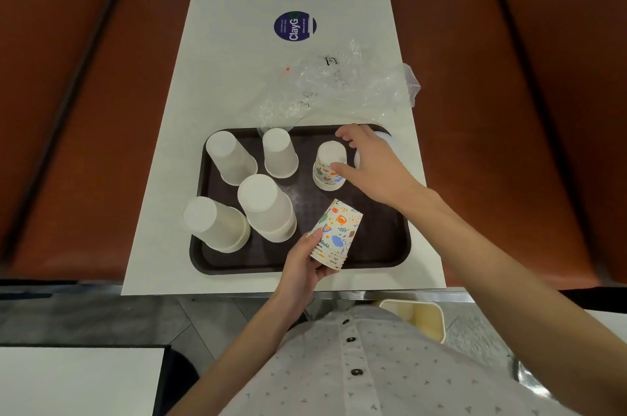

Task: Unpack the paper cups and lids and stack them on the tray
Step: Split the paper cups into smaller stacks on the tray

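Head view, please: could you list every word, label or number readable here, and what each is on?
"ClayG": round blue sticker on the table; smaller lines blurred.
Black print on the clear wrapper: too blurred.
Print near the rims of the held cup stack, in the left hand: too small.
Second cup stack on the tray, gripped by the right hand: drawings only, nothing readable.
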Demonstrator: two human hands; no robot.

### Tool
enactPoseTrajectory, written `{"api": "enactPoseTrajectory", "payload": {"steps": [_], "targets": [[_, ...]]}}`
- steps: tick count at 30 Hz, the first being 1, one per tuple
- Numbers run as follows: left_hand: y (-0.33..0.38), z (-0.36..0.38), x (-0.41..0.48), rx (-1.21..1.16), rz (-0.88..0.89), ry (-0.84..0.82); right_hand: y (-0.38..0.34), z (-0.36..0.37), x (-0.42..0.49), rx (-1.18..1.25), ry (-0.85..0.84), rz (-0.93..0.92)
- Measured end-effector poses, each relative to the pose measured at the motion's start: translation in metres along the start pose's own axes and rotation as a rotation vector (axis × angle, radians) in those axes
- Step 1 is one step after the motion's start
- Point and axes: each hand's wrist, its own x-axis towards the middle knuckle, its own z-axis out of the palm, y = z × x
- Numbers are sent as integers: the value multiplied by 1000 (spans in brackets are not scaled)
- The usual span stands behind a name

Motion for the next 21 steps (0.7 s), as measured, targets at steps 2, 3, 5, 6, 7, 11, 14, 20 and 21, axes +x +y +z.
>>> {"api": "enactPoseTrajectory", "payload": {"steps": [2,3,5,6,7,11,14,20,21], "targets": [[0,0,0,0,1,0,0,-8,-12,23,39,25],[1,0,0,-2,1,0,0,-12,-18,48,45,45],[1,1,-1,-3,-3,-6,2,-16,-29,113,11,97],[1,2,-1,-2,-5,-13,3,-17,-34,144,-20,125],[1,4,-2,1,-6,-19,5,-17,-39,167,-47,149],[-2,6,-3,8,-11,-13,14,-8,-58,239,-143,243],[-4,5,-2,14,-4,-5,21,0,-69,322,-232,339],[-5,-1,-5,26,21,-34,23,15,-82,483,-295,367],[-5,-2,-6,25,25,-42,23,14,-80,500,-284,372]]}}
